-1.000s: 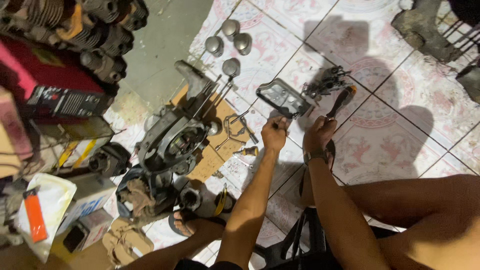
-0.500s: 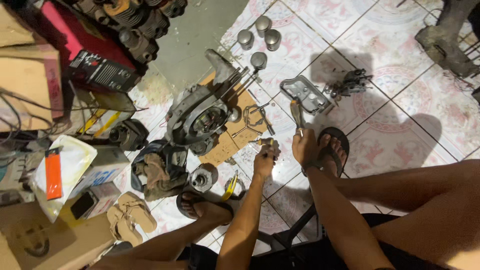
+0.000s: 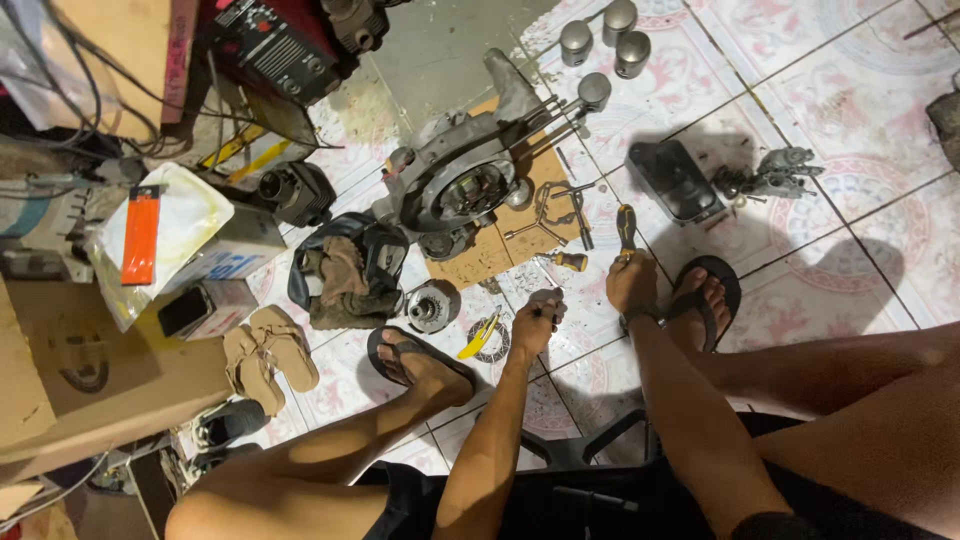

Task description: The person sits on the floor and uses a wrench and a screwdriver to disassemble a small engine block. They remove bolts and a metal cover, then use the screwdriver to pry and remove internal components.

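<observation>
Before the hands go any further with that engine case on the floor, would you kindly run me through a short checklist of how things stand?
1. Right hand grips a screwdriver, tip pointing away: ok.
2. Left hand closed around something small: cannot tell what.
3. Engine case rests on cardboard, with nothing on top of it: ok.
4. Spare screwdriver lies on the tile between the case and the hands: ok.
5. Both feet in sandals amid loose parts: not ok.
</observation>
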